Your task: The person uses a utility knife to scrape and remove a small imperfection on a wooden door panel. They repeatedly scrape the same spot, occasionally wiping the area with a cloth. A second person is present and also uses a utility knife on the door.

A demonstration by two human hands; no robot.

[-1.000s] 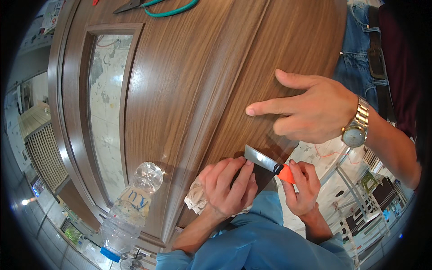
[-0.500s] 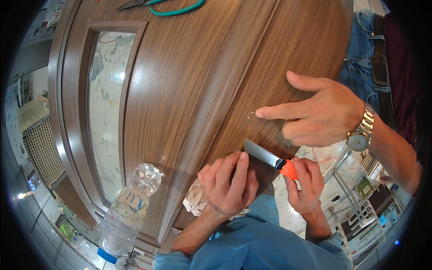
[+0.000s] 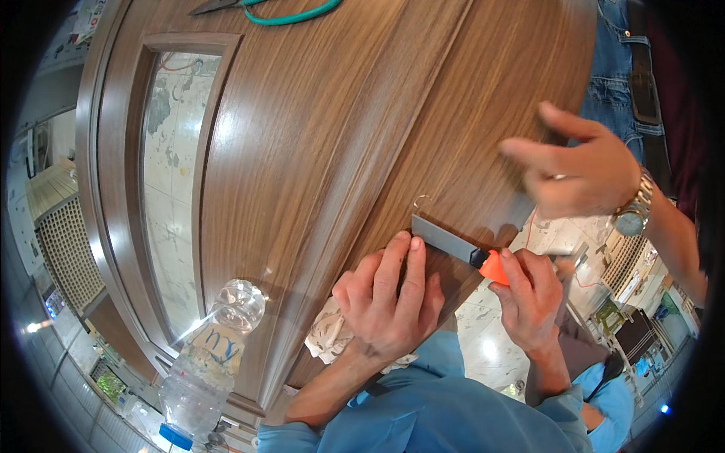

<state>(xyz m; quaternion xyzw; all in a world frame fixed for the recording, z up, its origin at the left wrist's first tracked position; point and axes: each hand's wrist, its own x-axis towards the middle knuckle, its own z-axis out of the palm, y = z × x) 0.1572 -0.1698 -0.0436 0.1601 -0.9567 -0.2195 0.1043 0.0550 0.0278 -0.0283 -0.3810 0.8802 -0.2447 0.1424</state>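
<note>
lying flat on the door [image 3: 317, 151], the scraper [image 3: 453, 245] points up-left, right hand [image 3: 529, 302] fingers gripping its orange handle, left hand [image 3: 389, 298] fingers pressing its blade.

Door panel [image 3: 317, 136]: wood-grain veneer, brown, smooth with a soft satin sheen, lying under both hands. Scraper blade [image 3: 445, 238]: flat grey metal, matt, just beyond the left hand [image 3: 389, 302]; its handle [image 3: 495, 268], bright orange plastic, sits in the right hand [image 3: 532, 302]. Cloth [image 3: 328, 336]: crumpled whitish fabric, stained, beneath the left wrist. Bottle [image 3: 208, 355]: clear glossy plastic with a blue cap, to the left of the left hand. Wristwatch [image 3: 633, 215] on another person's hand [image 3: 581, 170], beyond the right hand: polished metal, shiny.
</note>
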